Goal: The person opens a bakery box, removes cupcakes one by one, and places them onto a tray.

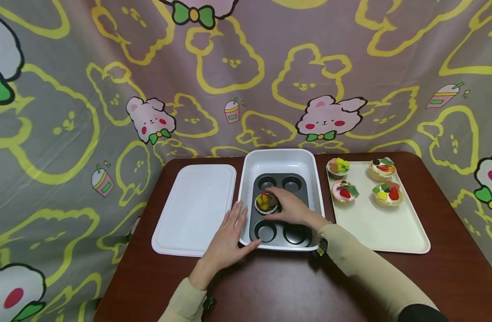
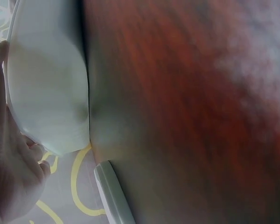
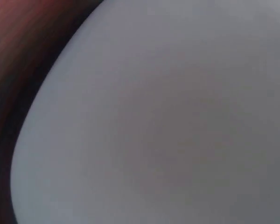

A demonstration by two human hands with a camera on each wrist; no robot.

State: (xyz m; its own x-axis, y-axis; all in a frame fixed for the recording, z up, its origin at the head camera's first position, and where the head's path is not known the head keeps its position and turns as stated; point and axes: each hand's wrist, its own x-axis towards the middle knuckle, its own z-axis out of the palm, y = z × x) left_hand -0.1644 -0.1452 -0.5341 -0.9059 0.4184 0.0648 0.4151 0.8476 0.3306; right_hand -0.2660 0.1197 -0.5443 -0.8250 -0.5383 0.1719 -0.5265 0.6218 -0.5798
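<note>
My right hand (image 1: 290, 206) reaches over the white basin (image 1: 250, 163) and holds a small tart (image 1: 265, 204), thumb and fingers at its near and far sides. The tart, topped with yellow cubes and a brown piece, is at the left middle cup of a dark muffin tin (image 1: 281, 218) inside the basin. My left hand (image 1: 229, 239) rests its straightened fingers at the basin's near left corner. In the left wrist view, fingers (image 2: 32, 149) lie along the basin's outer wall (image 2: 46, 88). A blurred white surface (image 3: 154, 116) fills most of the right wrist view.
To the left a white lid (image 1: 197, 205) lies flat on the brown table (image 1: 278, 286). A cream tray (image 1: 390, 230) at right bears several fruit-topped tarts, among them a strawberry one (image 1: 387, 194). A patterned cloth (image 1: 246, 67) hangs behind the table and along both sides.
</note>
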